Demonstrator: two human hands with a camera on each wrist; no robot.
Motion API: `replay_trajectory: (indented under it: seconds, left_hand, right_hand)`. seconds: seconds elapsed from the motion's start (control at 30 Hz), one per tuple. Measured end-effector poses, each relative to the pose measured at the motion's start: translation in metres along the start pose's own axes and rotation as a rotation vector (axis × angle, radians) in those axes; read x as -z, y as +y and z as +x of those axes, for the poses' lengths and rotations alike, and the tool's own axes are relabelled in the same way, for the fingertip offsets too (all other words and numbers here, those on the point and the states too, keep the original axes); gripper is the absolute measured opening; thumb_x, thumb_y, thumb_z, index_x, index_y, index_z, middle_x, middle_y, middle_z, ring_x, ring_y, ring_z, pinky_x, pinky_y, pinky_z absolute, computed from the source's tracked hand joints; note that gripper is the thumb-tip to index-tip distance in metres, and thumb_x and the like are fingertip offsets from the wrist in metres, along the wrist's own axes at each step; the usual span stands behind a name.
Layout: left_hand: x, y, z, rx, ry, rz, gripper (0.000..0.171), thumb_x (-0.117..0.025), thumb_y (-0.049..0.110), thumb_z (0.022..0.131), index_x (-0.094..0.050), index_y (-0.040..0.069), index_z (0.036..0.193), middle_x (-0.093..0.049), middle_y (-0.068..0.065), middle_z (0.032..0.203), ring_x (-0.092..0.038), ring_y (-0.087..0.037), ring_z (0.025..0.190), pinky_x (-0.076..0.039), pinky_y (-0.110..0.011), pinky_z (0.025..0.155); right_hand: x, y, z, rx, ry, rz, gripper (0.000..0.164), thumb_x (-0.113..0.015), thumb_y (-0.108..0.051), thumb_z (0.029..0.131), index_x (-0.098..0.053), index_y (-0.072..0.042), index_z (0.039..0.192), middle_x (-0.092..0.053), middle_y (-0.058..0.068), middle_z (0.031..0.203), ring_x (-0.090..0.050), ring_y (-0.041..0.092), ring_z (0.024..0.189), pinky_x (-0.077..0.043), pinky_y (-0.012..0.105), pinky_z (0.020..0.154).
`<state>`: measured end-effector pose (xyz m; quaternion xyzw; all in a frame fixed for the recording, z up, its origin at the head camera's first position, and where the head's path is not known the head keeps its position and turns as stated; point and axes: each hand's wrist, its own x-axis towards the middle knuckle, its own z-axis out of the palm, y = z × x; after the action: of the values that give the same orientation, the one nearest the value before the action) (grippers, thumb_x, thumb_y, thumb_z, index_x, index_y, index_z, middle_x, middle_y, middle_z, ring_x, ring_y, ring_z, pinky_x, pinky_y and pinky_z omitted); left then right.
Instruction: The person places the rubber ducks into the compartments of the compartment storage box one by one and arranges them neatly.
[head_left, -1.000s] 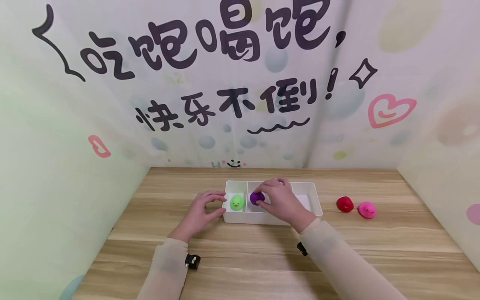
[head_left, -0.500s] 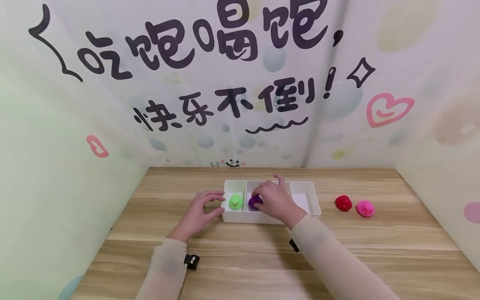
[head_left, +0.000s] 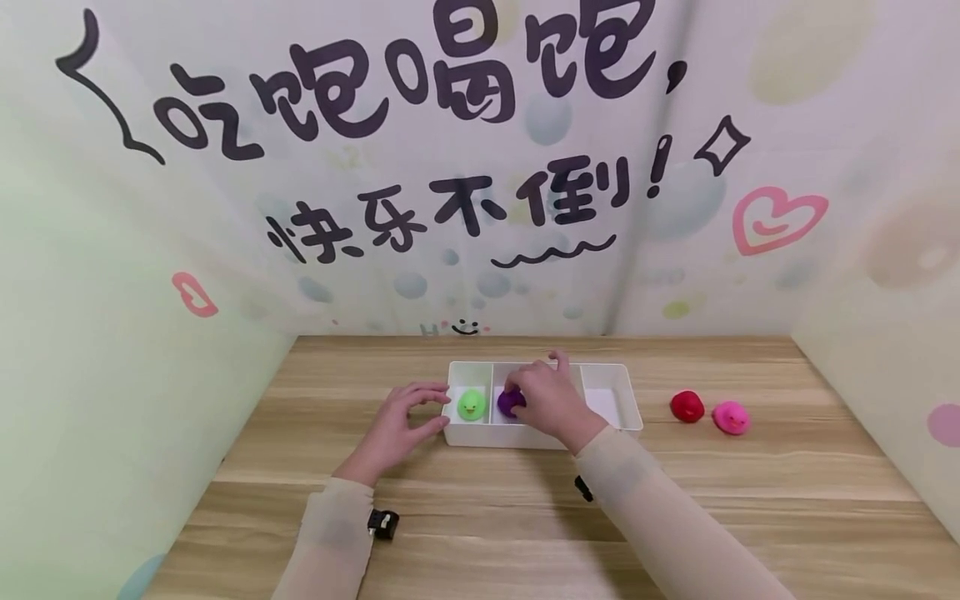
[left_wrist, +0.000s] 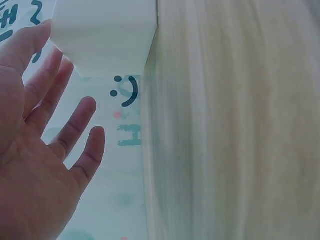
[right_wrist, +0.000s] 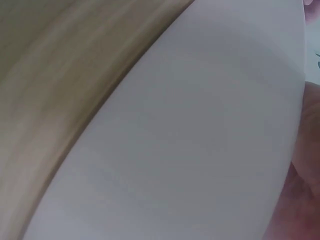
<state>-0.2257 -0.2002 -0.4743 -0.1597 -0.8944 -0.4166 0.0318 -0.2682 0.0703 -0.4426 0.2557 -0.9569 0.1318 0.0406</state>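
I'd call it about half done: the lime-green rubbery duck (head_left: 471,406) sits in the nine o'clock compartment of the white plastic tray (head_left: 471,437). The right hand (head_left: 551,402) pinches the round purple toy (head_left: 510,405) in the middle one. The left hand (head_left: 397,425), fingers apart, touches the tray's nine o'clock end. The small red toy (head_left: 687,407) and hot-pink duck (head_left: 731,417) lie outside, at three o'clock. Black lettering (head_left: 470,204) reads "吃饱喝饱, 快乐不倒!"

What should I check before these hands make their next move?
1. Right hand grips the small round purple toy: ok.
2. Purple toy lined up with the middle compartment of the white rectangular tray: ok.
3. Purple toy resting on the tray's floor: cannot tell; its underside is hidden.
4. Left hand at the tray's left end: ok.
5. Small round green duck-faced toy in the left compartment: ok.
6. Small red toy and bright pink duck-faced toy in the tray: not ok; both lie outside.
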Motion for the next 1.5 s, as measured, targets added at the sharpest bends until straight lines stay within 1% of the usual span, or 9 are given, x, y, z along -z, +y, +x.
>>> replay_trajectory:
  seconds: [0.13, 0.33, 0.43, 0.63, 0.77, 0.93, 1.03, 1.3, 1.5]
  left_hand:
    - [0.000, -0.001, 0.000, 0.003, 0.001, 0.001, 0.029, -0.079, 0.021, 0.093, -0.073, 0.016, 0.121, -0.062, 0.005, 0.144, -0.052, -0.024, 0.126, -0.049, -0.052, 0.097]
    - [0.000, 0.000, 0.000, 0.007, -0.002, 0.001, 0.030, -0.079, 0.021, 0.093, -0.073, 0.016, 0.121, -0.062, 0.004, 0.144, -0.052, -0.025, 0.128, -0.049, -0.052, 0.098]
    - [0.001, 0.001, -0.001, 0.010, -0.003, -0.004, 0.029, -0.079, 0.021, 0.093, -0.073, 0.015, 0.121, -0.062, 0.004, 0.144, -0.052, -0.025, 0.128, -0.049, -0.052, 0.098]
    - [0.001, 0.001, -0.001, -0.001, -0.003, -0.001, 0.029, -0.079, 0.022, 0.093, -0.073, 0.015, 0.121, -0.062, 0.004, 0.144, -0.052, -0.024, 0.125, -0.049, -0.051, 0.095]
    - [0.000, 0.000, -0.001, -0.004, -0.006, -0.004, 0.030, -0.079, 0.022, 0.093, -0.073, 0.015, 0.121, -0.062, 0.004, 0.144, -0.052, -0.024, 0.126, -0.049, -0.052, 0.095]
    - [0.000, 0.000, -0.001, 0.005, -0.003, -0.020, 0.029, -0.079, 0.021, 0.093, -0.073, 0.014, 0.121, -0.062, 0.005, 0.144, -0.052, -0.024, 0.123, -0.048, -0.052, 0.094]
    - [0.000, 0.001, -0.001, 0.004, -0.002, -0.022, 0.029, -0.079, 0.021, 0.093, -0.073, 0.014, 0.120, -0.062, 0.004, 0.143, -0.052, -0.024, 0.122, -0.048, -0.052, 0.093]
    - [0.000, 0.002, -0.001, 0.000, -0.003, -0.005, 0.028, -0.079, 0.021, 0.093, -0.073, 0.015, 0.120, -0.062, 0.004, 0.144, -0.052, -0.024, 0.124, -0.049, -0.052, 0.094]
    - [0.000, 0.003, 0.000, 0.000, -0.002, -0.002, 0.028, -0.079, 0.020, 0.093, -0.073, 0.015, 0.120, -0.062, 0.003, 0.144, -0.052, -0.025, 0.125, -0.050, -0.052, 0.095]
  right_hand:
    - [-0.001, 0.001, 0.000, -0.005, 0.006, 0.003, 0.026, -0.090, -0.021, 0.081, -0.076, -0.018, 0.103, -0.077, -0.001, 0.105, -0.066, 0.023, 0.105, -0.018, 0.067, 0.118]
    - [-0.003, 0.003, -0.002, -0.001, 0.039, 0.007, 0.039, -0.090, -0.029, 0.081, -0.074, -0.020, 0.116, -0.075, -0.001, 0.118, -0.064, 0.025, 0.116, -0.018, 0.066, 0.119]
    - [-0.001, 0.003, -0.005, 0.013, 0.068, 0.019, 0.041, -0.089, -0.031, 0.082, -0.074, -0.020, 0.118, -0.074, 0.000, 0.123, -0.061, 0.027, 0.121, -0.019, 0.065, 0.119]
    - [0.008, 0.007, -0.017, 0.035, 0.151, 0.071, 0.034, -0.087, -0.028, 0.084, -0.075, -0.017, 0.114, -0.072, 0.002, 0.122, -0.058, 0.028, 0.124, -0.021, 0.063, 0.117]
    - [0.013, 0.013, -0.026, 0.065, 0.218, 0.074, 0.027, -0.086, -0.025, 0.086, -0.075, -0.019, 0.110, -0.071, 0.001, 0.120, -0.058, 0.027, 0.123, -0.023, 0.062, 0.116]
    - [0.017, 0.021, -0.035, 0.104, 0.299, 0.080, 0.027, -0.087, -0.021, 0.083, -0.074, -0.020, 0.106, -0.070, 0.002, 0.119, -0.058, 0.027, 0.122, -0.027, 0.062, 0.113]
    - [0.019, 0.027, -0.040, 0.118, 0.338, 0.081, 0.028, -0.089, -0.021, 0.081, -0.074, -0.018, 0.105, -0.069, 0.002, 0.118, -0.058, 0.028, 0.121, -0.028, 0.062, 0.111]
    - [0.027, 0.045, -0.057, 0.083, 0.365, 0.082, 0.025, -0.088, -0.021, 0.083, -0.075, -0.018, 0.105, -0.070, 0.004, 0.118, -0.060, 0.031, 0.118, -0.030, 0.062, 0.107]
    - [0.036, 0.057, -0.071, 0.056, 0.384, 0.085, 0.024, -0.087, -0.021, 0.084, -0.075, -0.017, 0.105, -0.070, 0.005, 0.118, -0.060, 0.032, 0.118, -0.027, 0.061, 0.108]
